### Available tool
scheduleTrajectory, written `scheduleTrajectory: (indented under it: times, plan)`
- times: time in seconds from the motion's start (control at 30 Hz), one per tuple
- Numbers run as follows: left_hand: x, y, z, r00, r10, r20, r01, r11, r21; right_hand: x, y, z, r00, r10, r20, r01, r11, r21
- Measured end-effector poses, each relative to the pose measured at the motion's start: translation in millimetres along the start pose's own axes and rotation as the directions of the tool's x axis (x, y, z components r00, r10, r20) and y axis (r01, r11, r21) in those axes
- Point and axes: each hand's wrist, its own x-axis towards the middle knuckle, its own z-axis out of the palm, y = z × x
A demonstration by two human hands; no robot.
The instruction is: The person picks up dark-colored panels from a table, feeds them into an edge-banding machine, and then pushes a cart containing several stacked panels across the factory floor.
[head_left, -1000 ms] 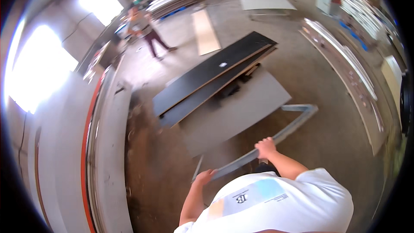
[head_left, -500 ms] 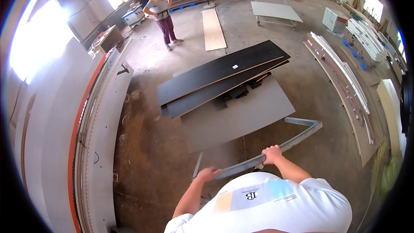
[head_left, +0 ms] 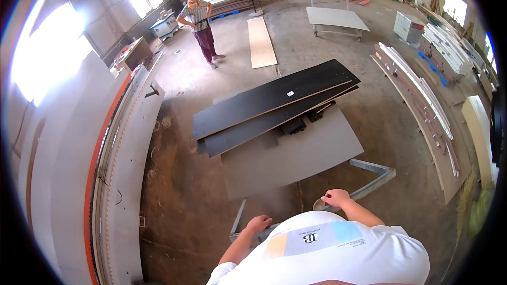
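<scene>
A low cart's grey metal handle runs in front of my body, its middle hidden by my white shirt. My left hand is closed at the handle's left part. Farther right, my right hand is curled over the same rail, its fingertips turned down out of sight. Beside the right fingers shows a small rounded beige shape that I cannot make out. Beyond the handle lies a grey board on the cart. Two long black panels rest slantwise over it, with small black pieces under their near edge.
A person stands ahead on the left, hands on hips. A pale plank lies on the floor past the panels. A long machine with an orange edge lines the left. A grey-topped cart and stacked boards are at the right.
The handle's left end has swung toward me, and my left hand has moved slightly right. The right hand has shifted slightly nearer. The panels and cart appear lower in view; the person's head has tipped down.
</scene>
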Motion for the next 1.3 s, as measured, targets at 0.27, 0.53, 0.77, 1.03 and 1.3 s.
scheduleTrajectory:
  times: [0.27, 0.53, 0.77, 1.03, 1.3]
  plan:
    - [-54, -11, -21, 0.974, -0.203, -0.1, 0.207, 0.978, 0.028, -4, 26, 25, 0.98, 0.163, -0.112, -0.158, 0.986, 0.049]
    - [-57, -11, -9, 0.903, -0.142, -0.407, 0.153, 0.988, -0.006, -13, 5, 16, 0.972, 0.233, -0.028, -0.234, 0.968, -0.091]
    - [-45, -14, -10, 0.9, -0.145, -0.411, 0.167, 0.986, 0.018, -1, 14, 21, 0.971, 0.232, -0.056, -0.237, 0.964, -0.117]
    - [-43, -12, -10, 0.887, -0.123, -0.445, 0.148, 0.989, 0.021, -1, 15, 17, 0.975, 0.209, -0.069, -0.215, 0.972, -0.091]
    - [-42, -12, -11, 0.89, -0.126, -0.437, 0.152, 0.988, 0.024, 2, 16, 19, 0.976, 0.207, -0.066, -0.213, 0.972, -0.097]
